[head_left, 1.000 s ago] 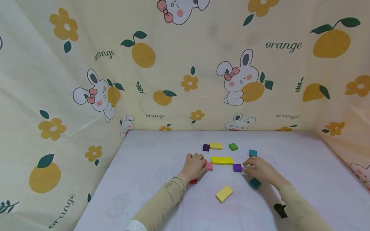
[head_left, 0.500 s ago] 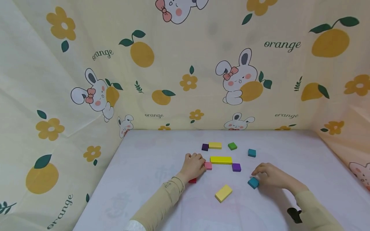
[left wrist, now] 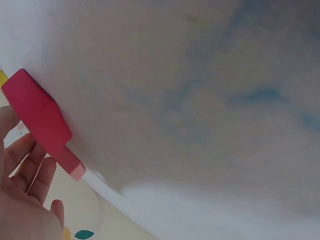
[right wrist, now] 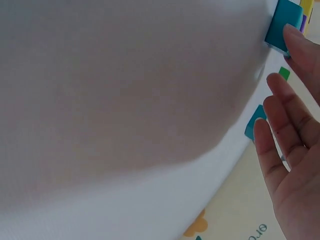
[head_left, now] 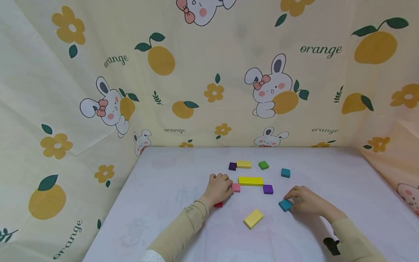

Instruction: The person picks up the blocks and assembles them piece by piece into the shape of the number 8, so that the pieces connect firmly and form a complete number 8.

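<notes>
In the head view my right hand pinches a teal block at the right of the table. The right wrist view shows the thumb against this block, the other visible fingers loosely bent and apart from it. My left hand rests on the table with loosely bent fingers, its fingertips beside a pink block. A red block lies partly hidden under the left wrist. In the left wrist view a red block stands before the fingers, with a smaller reddish block behind it.
A long yellow block lies between the pink block and a purple block. Farther back are a dark purple block, a yellow block, a green block and another teal block. A yellow block lies nearer.
My right hand has moved away from the purple block, rightward and nearer to me, to the near teal block, which has shifted slightly left and away from me. The left hand stays in place.
</notes>
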The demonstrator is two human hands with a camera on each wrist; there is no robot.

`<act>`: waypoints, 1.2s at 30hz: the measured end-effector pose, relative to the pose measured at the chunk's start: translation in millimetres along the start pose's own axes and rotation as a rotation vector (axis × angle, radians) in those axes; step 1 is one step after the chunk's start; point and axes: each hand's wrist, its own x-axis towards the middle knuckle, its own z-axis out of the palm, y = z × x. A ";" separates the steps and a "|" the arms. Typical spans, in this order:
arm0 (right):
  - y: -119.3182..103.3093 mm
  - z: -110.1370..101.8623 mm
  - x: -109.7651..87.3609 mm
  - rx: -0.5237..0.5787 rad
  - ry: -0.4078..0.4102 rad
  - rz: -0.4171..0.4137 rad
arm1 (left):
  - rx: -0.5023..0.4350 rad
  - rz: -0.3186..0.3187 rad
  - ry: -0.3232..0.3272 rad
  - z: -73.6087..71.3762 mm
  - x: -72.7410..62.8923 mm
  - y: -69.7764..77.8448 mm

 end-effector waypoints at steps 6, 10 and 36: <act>-4.0 6.9 2.0 -0.029 0.055 0.004 | -0.001 -0.007 -0.012 -0.3 0.6 1.1; -10.8 10.3 5.3 -0.050 0.070 0.024 | -0.006 -0.008 -0.014 0.4 1.2 1.3; -53.4 27.2 29.2 -0.156 0.175 0.109 | -0.036 0.020 -0.035 1.8 -2.0 -3.7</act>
